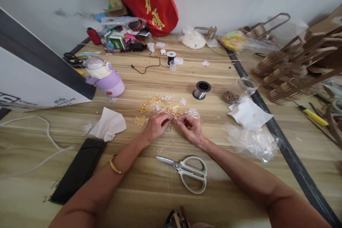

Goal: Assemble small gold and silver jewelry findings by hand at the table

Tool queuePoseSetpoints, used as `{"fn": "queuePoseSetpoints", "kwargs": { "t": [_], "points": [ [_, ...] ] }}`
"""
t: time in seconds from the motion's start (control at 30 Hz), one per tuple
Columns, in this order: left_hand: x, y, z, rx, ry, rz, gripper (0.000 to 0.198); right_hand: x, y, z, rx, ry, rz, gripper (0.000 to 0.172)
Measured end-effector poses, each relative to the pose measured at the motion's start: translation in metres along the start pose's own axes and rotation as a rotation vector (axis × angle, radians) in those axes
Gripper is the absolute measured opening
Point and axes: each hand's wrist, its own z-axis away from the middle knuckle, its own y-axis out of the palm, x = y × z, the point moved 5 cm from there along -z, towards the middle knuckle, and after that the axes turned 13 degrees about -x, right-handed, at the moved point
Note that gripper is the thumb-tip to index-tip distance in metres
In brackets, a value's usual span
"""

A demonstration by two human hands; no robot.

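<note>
Two hands, left hand (156,125) and right hand (191,128), were pinched shut on tiny gold findings (157,108) on the surface (149,78); joining judged underway, steady fine pinch needed next.

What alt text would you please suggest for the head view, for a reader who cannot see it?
A person's left hand and right hand meet at a pile of small gold and silver metal pieces on a wooden table. Scissors lie nearer the person, a black phone to the left.
</note>
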Motion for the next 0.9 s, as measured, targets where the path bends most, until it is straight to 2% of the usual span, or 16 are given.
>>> {"fn": "queuePoseSetpoints", "kwargs": {
  "t": [0.1,0.27,0.43,0.57,0.7,0.9],
  "points": [
    [0.001,-0.001,-0.001,-0.013,-0.068,0.035,0.012,0.000,0.000,0.000,-0.005,0.007,-0.005,0.016],
    [0.005,-0.007,-0.004,-0.071,-0.284,0.132,0.006,0.000,0.000,-0.001,-0.010,0.004,-0.010,0.015],
    [0.008,0.000,-0.003,-0.019,-0.523,0.381,0.011,-0.001,-0.001,-0.001,-0.016,0.011,-0.021,0.017],
    [0.008,0.006,0.000,0.037,-0.658,0.539,0.018,-0.002,-0.001,-0.002,-0.026,0.020,-0.036,0.018],
    [0.007,0.008,0.001,0.049,-0.700,0.622,0.028,-0.001,-0.001,-0.003,-0.026,0.016,-0.037,0.017],
    [0.001,0.008,0.000,0.074,-0.647,0.595,0.035,-0.003,0.001,-0.001,-0.001,0.020,-0.038,0.017]
  ]
}}
